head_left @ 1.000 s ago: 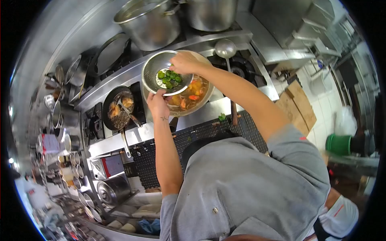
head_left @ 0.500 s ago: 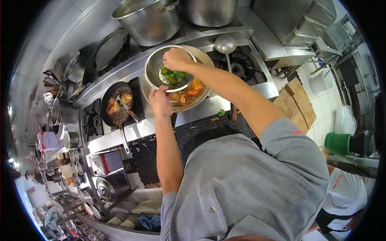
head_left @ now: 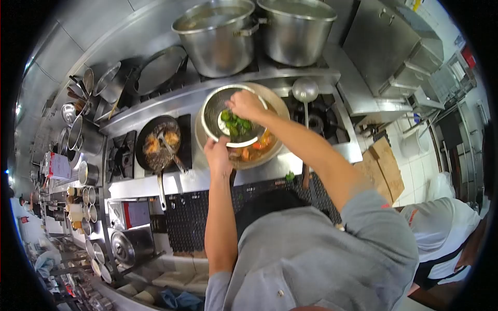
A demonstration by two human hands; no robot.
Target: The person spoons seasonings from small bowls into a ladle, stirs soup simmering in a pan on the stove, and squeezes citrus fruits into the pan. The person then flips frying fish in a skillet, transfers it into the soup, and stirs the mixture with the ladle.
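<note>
My left hand (head_left: 218, 153) grips the near rim of a perforated metal colander (head_left: 211, 109), thumb over the edge. Green leafy vegetables (head_left: 234, 125) lie in the colander's bottom. My right hand (head_left: 246, 105) reaches inside at the far side, its fingers curled together close to the greens; what they hold is hidden. Tilted slightly, the colander is above a wide pan (head_left: 282, 111) of brownish liquid with orange chunks (head_left: 261, 146). The colander covers much of that pan.
Left on the stove, a frying pan (head_left: 142, 150) holds browned pieces in oil with a utensil. A ladle (head_left: 305, 92) rests over the right burner. Two large stockpots (head_left: 220, 49) stand behind. A co-worker in a white shirt (head_left: 441, 225) is at the right.
The camera view has shifted, showing more of the stockpots and the co-worker. My right hand's fingers have come down nearer the greens. My left hand keeps its hold on the colander.
</note>
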